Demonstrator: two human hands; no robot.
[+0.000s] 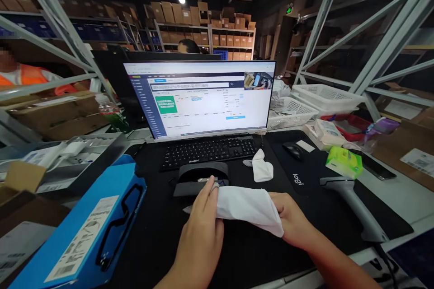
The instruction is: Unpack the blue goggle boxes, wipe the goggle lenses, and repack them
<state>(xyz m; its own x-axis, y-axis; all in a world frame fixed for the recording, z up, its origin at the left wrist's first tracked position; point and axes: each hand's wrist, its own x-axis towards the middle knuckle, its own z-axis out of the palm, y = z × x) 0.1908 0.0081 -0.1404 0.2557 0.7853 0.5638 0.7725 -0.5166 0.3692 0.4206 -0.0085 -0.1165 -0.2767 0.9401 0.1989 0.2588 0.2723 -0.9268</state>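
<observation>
A limp white cloth [246, 205] stretches between my two hands above the black desk mat. My left hand [201, 230] pinches its left end, the fingers long and close together, the thumb underneath. At the other end my right hand [293, 219] grips the cloth with curled fingers, partly hidden behind it. A small greyish tip shows left of my left hand; I cannot make out what it belongs to. Just beyond the hands sits a black scanner-like device [203, 172]. Another crumpled white cloth piece [262, 168] lies near the keyboard [208, 150].
A monitor [203, 104] stands behind the keyboard. At left are a blue box [91, 216] and a grey tray [101, 156]. On the right lie a mouse [293, 150], a barcode scanner [356, 207], a green tissue pack [345, 161], a phone [376, 167] and white baskets [327, 97].
</observation>
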